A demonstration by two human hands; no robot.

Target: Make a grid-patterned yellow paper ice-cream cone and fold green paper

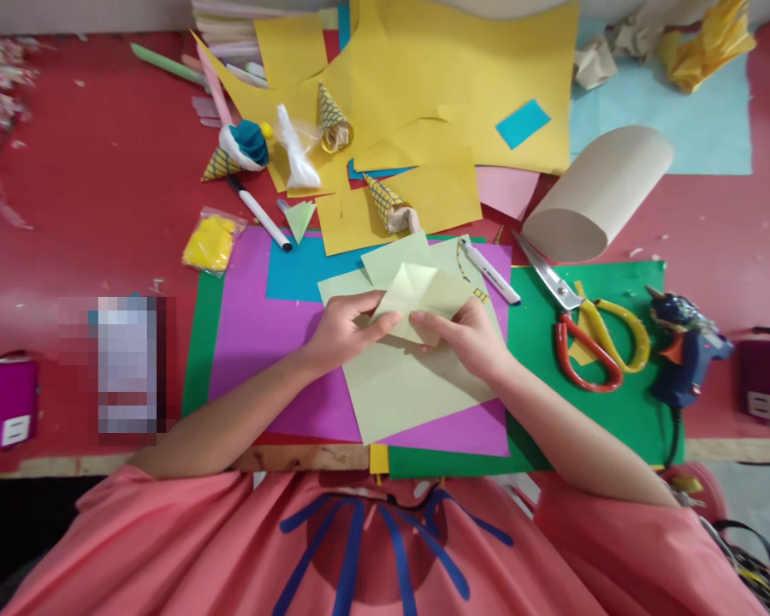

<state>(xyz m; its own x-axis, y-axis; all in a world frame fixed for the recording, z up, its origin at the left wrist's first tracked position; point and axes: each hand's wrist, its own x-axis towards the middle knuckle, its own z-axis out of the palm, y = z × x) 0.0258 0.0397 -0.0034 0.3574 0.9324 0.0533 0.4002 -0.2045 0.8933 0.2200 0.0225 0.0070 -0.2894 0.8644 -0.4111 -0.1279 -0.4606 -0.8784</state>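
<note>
Between both hands is a small pale green sheet of paper point(417, 291) with creases crossing its middle. My left hand point(352, 329) pinches its left edge, thumb on top. My right hand point(465, 329) grips the lower right edge, its thumb also on the face of the paper. Beneath them lies a larger pale green sheet point(411, 393), on top of purple paper point(269, 351) and green card point(526, 453). Just beyond the right hand rests a white marker point(491, 272). A yellow paper cone point(385, 204) with a drawn grid lies past the held paper.
Scissors point(577, 312) and a glue gun point(686, 351) lie on the right, with a cardboard tube point(596, 195) behind them. Yellow sheets point(462, 68) cover the back. Left are a bag of yellow clay point(210, 243), a decorated cone point(222, 162) and a blurred-out rectangular object point(127, 364).
</note>
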